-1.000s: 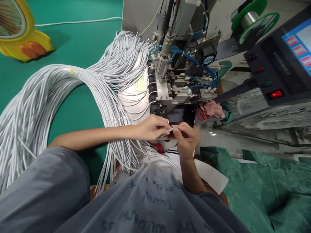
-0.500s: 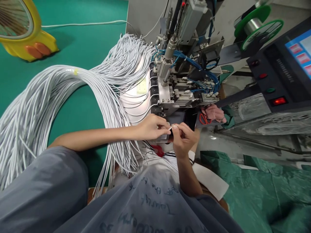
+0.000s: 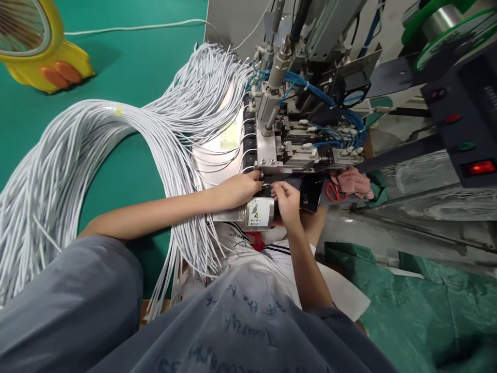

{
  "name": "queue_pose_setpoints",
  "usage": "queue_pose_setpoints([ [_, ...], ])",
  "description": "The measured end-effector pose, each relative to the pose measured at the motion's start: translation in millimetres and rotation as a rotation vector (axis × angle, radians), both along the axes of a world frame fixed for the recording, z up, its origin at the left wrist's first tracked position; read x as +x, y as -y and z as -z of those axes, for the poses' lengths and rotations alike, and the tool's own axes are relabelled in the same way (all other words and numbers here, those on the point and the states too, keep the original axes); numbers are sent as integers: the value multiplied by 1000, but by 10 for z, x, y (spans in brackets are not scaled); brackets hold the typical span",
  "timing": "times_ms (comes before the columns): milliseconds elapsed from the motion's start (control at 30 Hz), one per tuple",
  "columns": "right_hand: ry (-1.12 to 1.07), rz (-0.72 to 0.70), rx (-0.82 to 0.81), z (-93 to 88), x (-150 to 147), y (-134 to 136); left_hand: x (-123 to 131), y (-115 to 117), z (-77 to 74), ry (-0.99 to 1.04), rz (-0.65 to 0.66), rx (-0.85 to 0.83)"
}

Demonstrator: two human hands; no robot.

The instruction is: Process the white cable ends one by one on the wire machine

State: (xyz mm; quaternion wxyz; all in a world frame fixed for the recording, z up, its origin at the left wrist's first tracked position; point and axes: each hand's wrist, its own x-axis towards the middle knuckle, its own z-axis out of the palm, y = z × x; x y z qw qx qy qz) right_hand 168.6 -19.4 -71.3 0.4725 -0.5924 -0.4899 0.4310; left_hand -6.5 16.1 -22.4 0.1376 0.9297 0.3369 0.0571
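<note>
My left hand [image 3: 236, 189] and my right hand [image 3: 287, 199] meet at the front of a metal machine fixture [image 3: 285, 150]. Both pinch the end of a thin white cable [image 3: 267, 185] and hold it against the fixture's lower edge. Just below my fingers sits a small metal block with a white label [image 3: 258, 212]. A thick bundle of white cables [image 3: 97, 150] arches over the green table [image 3: 128, 57] on my left and hangs down past my left forearm. Several cable ends lie in black slots on the fixture's left side [image 3: 248, 140].
Blue air hoses [image 3: 326, 106] run across the machine. A control box with a red lit switch [image 3: 479, 167] stands at the right, a green wire spool [image 3: 438, 20] above it. Red scissors and a pink cloth [image 3: 347, 184] lie beside the fixture. A yellow fan [image 3: 34, 46] sits far left.
Both hands have moved up from just in front of my chest to the fixture's lower edge, carrying the cable end with them. The labelled metal block, hidden before, now shows.
</note>
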Motion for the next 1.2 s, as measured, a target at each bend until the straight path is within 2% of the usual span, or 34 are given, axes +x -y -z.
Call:
queue_pose_setpoints([
  [133, -99, -1, -51, 24, -42, -68, -1, -19, 3, -11, 4, -34],
  [267, -142, -36, -80, 55, -27, -97, -13, -8, -43, -17, 8, 3],
  [533, -94, -140, -100, 48, -1, -131, -8, 5, -134, -135, 94, 59],
  [733, -89, -215, -57, 149, -25, -143, -7, 1, -149, -146, 115, 76],
  [1000, -121, -153, -20, 211, -82, -132, -27, 111, -391, -370, -13, 69],
  [1200, -141, -143, -22, 231, -112, -130, -108, 118, -303, -265, -39, 113],
])
